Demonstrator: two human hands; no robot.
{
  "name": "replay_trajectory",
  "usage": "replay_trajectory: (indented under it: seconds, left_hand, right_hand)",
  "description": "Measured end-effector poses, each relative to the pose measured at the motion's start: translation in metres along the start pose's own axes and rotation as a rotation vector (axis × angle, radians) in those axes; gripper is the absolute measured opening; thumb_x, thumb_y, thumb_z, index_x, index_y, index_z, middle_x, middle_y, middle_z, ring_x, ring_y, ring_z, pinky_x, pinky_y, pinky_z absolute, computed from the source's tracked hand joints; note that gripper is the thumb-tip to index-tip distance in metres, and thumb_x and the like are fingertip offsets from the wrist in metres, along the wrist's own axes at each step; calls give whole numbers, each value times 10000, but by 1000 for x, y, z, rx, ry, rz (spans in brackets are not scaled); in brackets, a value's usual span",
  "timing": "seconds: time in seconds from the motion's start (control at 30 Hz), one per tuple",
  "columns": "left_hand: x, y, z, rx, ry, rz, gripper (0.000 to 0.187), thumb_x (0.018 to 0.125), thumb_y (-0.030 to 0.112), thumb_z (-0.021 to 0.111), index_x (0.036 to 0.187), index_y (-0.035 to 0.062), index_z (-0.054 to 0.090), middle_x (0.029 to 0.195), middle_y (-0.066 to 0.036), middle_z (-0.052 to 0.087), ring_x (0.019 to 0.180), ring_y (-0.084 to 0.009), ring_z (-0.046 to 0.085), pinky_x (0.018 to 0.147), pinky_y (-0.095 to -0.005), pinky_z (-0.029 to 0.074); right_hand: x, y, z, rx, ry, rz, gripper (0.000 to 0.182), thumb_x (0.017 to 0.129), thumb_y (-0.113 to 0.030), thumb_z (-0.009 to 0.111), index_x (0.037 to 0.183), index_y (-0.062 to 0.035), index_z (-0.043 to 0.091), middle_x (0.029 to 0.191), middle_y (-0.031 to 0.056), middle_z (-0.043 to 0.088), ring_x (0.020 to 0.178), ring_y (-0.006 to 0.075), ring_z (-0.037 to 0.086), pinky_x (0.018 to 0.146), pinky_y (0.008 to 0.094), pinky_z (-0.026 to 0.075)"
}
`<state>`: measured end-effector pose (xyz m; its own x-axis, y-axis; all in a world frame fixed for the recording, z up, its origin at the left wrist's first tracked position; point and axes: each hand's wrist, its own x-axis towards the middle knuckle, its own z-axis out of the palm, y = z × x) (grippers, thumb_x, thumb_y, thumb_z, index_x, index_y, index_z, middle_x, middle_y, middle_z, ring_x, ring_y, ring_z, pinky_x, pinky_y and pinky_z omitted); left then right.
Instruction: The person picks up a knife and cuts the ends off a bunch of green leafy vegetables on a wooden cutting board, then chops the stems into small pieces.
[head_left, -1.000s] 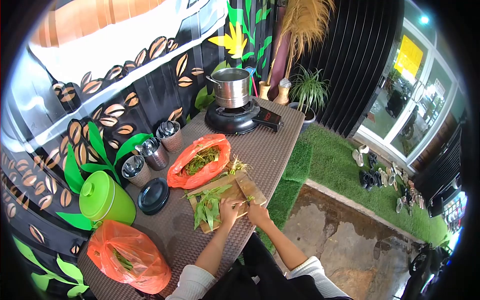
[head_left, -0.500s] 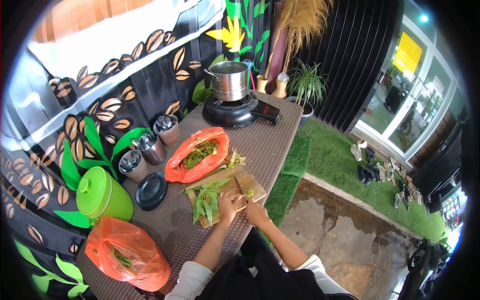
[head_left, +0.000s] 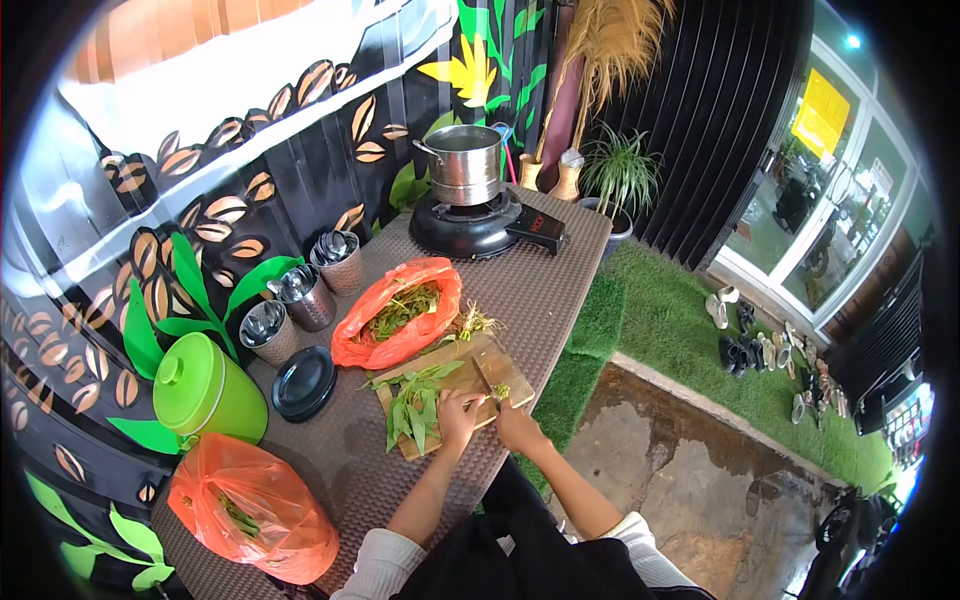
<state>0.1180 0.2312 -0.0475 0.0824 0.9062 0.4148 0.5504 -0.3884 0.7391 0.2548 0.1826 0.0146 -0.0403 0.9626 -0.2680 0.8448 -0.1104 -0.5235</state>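
Green leaves [head_left: 415, 402] lie spread over the left part of a wooden cutting board [head_left: 464, 376], directly beside the bent fingers of the left hand [head_left: 458, 416]. Those fingers are curled down over the board close to the knife [head_left: 482, 377]; whether they pinch a stem is too small to tell. The right hand [head_left: 517, 428] is clenched round the knife's handle, which the fist mostly hides, and the blade points away from the person across the board. Small chopped pieces [head_left: 502, 391] sit just right of the blade, near the right fingertips. Beyond the board, touching or nearly so, are a bunch of pale root ends [head_left: 476, 322] and an open orange bag [head_left: 376, 355] holding more greens.
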Motion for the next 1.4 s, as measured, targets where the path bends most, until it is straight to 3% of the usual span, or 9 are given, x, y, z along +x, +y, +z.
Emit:
replay_trajectory:
  seconds: [0.1, 0.23, 0.4, 0.6, 0.8, 1.07, 1.13, 1.4]
  left_hand:
    - [-1, 2, 1, -2, 16, -16, 86, 730, 164, 702, 804, 136, 737, 837, -49, 655, 845, -257, 523, 799, -362, 405]
    - [0, 2, 1, -25, 24, -28, 95, 725, 168, 707, 804, 123, 735, 839, -52, 658, 859, -260, 528, 810, -361, 404]
    - [-1, 2, 0, -53, 10, -42, 103, 718, 166, 711, 796, 103, 731, 829, -60, 659, 859, -263, 531, 805, -364, 412]
    - [0, 1, 1, -56, 28, -44, 104, 715, 160, 710, 787, 86, 726, 825, -83, 658, 855, -272, 532, 780, -373, 428]
    - [-3, 7, -5, 19, 27, 55, 110, 740, 157, 686, 813, 83, 724, 818, -82, 642, 860, -275, 529, 792, -374, 421]
    - [-1, 0, -4, -42, 1, 33, 96, 726, 137, 693, 795, 73, 712, 828, -101, 643, 859, -290, 529, 789, -377, 420]
    - [1, 0, -4, -76, -5, 13, 89, 717, 126, 698, 786, 71, 711, 822, -104, 645, 853, -292, 531, 787, -377, 421]
    - [2, -2, -4, -122, -29, -41, 74, 696, 98, 701, 762, 63, 709, 794, -114, 646, 843, -304, 533, 789, -385, 420]
  right_hand:
    - [-11, -8, 25, -139, 139, 30, 296, 857, -121, 477, 1062, 76, 395, 878, 315, 613, 842, 447, 626, 745, 501, 511]
    - [6, -16, 15, -28, 86, 90, 309, 859, -123, 476, 1073, 83, 392, 871, 315, 612, 836, 451, 624, 738, 496, 514]
    - [20, 4, 12, -25, 26, -13, 308, 873, -143, 463, 1085, 69, 392, 874, 311, 613, 861, 464, 615, 739, 499, 511]
    - [-5, -19, 20, -15, 104, 116, 297, 876, -141, 446, 1074, 73, 393, 896, 318, 610, 868, 452, 618, 745, 509, 504]
    - [21, -2, 12, 31, 75, -11, 307, 870, -143, 474, 1081, 52, 367, 906, 309, 615, 877, 441, 625, 746, 503, 511]
    - [8, -15, 27, -4, 106, 106, 314, 884, -158, 440, 1092, 69, 381, 870, 316, 612, 838, 482, 607, 716, 524, 503]
    - [22, -11, 21, 28, 82, 93, 323, 852, -127, 506, 1095, 35, 369, 931, 298, 618, 909, 437, 619, 769, 484, 508]
    - [-5, -25, 26, -6, 108, 118, 302, 897, -160, 428, 1085, 71, 375, 892, 337, 599, 834, 477, 610, 707, 526, 501]
